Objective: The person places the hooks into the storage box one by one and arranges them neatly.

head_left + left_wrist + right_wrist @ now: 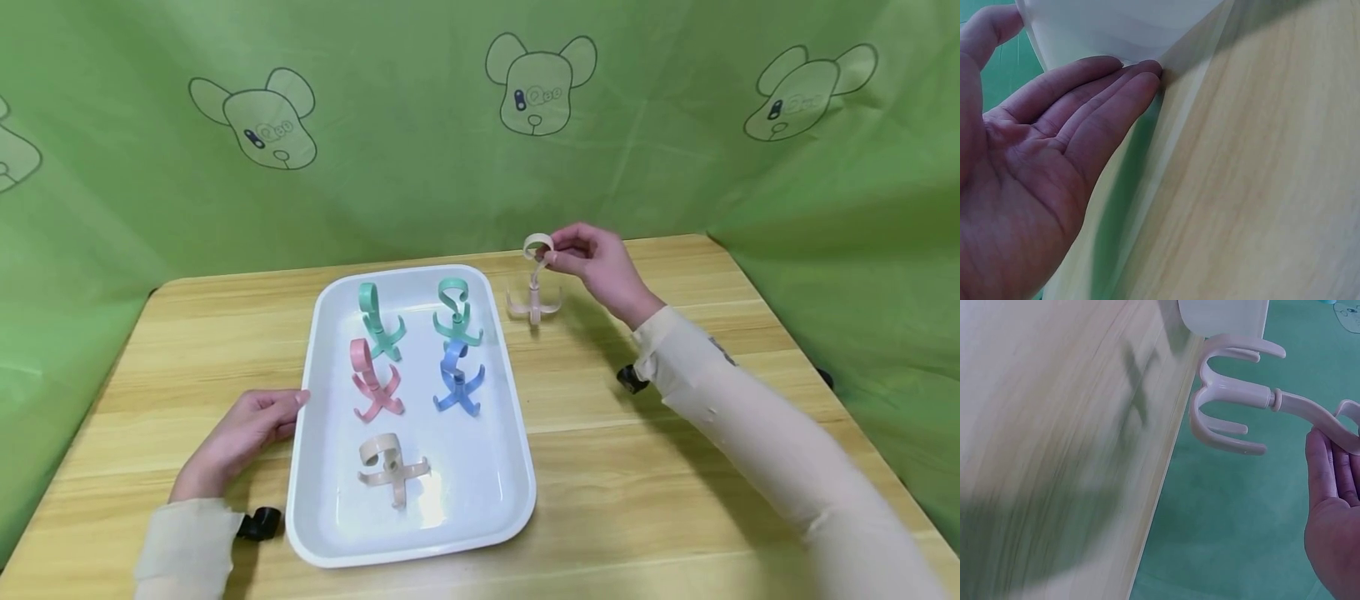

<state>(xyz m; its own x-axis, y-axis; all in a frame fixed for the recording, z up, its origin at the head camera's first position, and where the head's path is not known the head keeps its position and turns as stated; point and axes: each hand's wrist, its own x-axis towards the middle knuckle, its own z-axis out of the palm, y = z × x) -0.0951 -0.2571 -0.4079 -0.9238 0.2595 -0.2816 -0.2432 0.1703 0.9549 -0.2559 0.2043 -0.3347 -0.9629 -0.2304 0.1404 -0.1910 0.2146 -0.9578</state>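
Note:
In the head view my right hand (603, 267) pinches the curved top of a pale pink four-prong hanging hook (534, 300), prongs downward, beyond the tray's right side. The right wrist view shows its stem and prongs (1235, 394) beside my fingers (1321, 462); the thumb is out of that view. My left hand (243, 433) holds the left rim of a white tray (300, 467). Its fingers (1094, 112) lie against the outer wall, and the thumb tip is hidden at the rim. Inside the tray stand two green hooks (386, 340), a pink one (378, 392), a blue one (459, 387) and a beige one (394, 472).
The tray rests on a wooden table (622, 500). A green curtain (420, 183) with printed bear heads hangs behind the table and along its sides. Small black devices (258, 523) sit at both wrists.

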